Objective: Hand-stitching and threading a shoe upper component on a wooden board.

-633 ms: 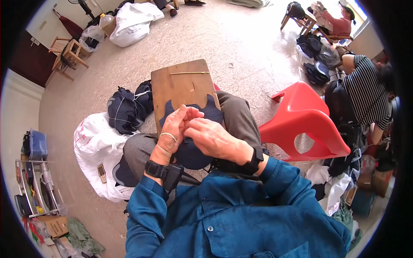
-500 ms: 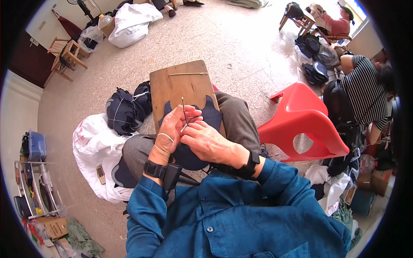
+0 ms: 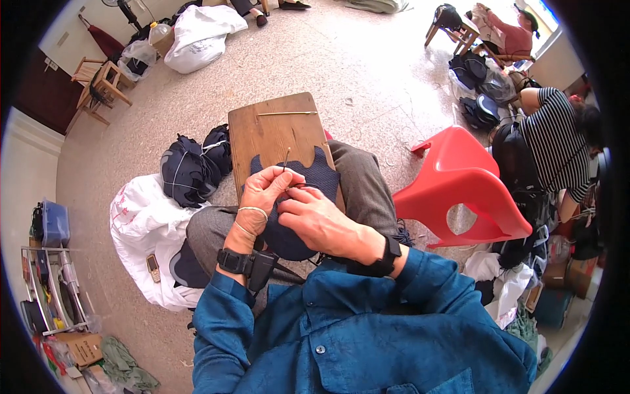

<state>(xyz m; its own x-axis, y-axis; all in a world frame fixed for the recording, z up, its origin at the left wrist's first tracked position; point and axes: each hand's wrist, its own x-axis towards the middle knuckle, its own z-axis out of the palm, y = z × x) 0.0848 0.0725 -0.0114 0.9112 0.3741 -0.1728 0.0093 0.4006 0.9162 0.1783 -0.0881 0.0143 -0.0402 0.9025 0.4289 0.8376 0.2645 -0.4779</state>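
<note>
My left hand pinches a thin dark rod with a pale tip that points away from me. My right hand is closed just beside it, its fingertips meeting the left ones around a short bit of dark cord. Most of the cord is hidden by my fingers. Beneath both hands, a dark navy fabric piece with pointed corners lies over the near part of a wooden board and my lap. A thin metal rod rests on the board's far part.
A red plastic stool stands to my right. Bundled dark fabric pieces and a white sack with a phone on it are at my left. Two people sit at the right, one in a striped top, among dark bundles.
My left fingers have closed in, and the dark rod's tip has shifted slightly right. My right fingertips have come up against the left ones, and the cord loop is now mostly covered.
</note>
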